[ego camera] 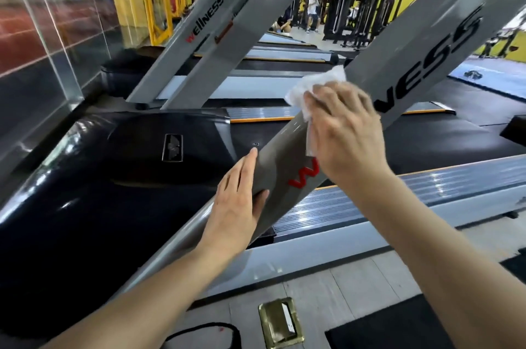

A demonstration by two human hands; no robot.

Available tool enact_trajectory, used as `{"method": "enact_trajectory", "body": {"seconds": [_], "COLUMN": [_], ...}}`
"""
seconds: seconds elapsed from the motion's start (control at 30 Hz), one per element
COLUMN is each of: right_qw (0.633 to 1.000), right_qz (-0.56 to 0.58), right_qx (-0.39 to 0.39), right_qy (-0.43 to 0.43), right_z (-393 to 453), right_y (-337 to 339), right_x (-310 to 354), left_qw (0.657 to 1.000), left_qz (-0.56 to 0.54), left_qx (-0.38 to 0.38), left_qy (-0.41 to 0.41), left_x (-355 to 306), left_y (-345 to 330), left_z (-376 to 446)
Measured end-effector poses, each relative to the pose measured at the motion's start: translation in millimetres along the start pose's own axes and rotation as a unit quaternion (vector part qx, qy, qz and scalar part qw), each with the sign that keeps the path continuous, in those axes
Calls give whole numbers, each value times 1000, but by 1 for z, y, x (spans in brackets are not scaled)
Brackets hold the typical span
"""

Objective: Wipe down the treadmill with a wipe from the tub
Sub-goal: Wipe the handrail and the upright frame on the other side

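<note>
A grey slanted upright (412, 44) of the treadmill crosses the view from lower left to upper right, with lettering on its side. My right hand (345, 132) presses a white wipe (316, 89) flat against this upright, partly covering the lettering. Lower down, my left hand (237, 203) rests on the same upright, fingers lying straight along its left edge and the thumb on its face. The treadmill's glossy black motor cover (113, 178) lies to the left. The tub is out of sight.
The grey ribbed side rail (427, 192) and belt run to the right. More treadmills with matching grey uprights (199, 32) stand behind. A glass wall (42, 49) is at left. A brass floor socket (280, 323) sits near my feet. People and weight machines are far back.
</note>
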State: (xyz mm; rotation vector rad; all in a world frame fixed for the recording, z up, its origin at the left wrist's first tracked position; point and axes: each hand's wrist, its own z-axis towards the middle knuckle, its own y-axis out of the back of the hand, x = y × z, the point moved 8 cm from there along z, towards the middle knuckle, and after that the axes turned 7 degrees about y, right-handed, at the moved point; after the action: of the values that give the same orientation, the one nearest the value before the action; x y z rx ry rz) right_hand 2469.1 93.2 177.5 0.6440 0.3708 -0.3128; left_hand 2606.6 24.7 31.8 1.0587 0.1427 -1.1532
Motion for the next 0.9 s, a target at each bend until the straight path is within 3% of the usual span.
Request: {"method": "enact_trajectory", "body": {"seconds": [0.2,0.37,0.43,0.57,0.77,0.9], "right_qw": [985,998,999,995,977,981], "right_qz": [65,13,3,31,101,108], "right_qx": [86,8,9,40,45,-10], "right_qy": [137,60,47,88,181,158], "right_z": [-5,7,-2,-35,-74,-57], "right_y": [-7,3,-3,-21,-39,-33], "right_x": [51,-1,9,62,130,108], "left_qw": [999,1000,999,998,982,980], "left_qz": [-6,23,21,1,69,55], "left_qx": [31,20,21,48,107,137], "left_qy": [4,1,16,35,139,135], "left_x": [4,0,0,2,79,89], "left_y": [-1,0,1,4,26,33], "left_z": [2,1,1,1,-54,-60]}}
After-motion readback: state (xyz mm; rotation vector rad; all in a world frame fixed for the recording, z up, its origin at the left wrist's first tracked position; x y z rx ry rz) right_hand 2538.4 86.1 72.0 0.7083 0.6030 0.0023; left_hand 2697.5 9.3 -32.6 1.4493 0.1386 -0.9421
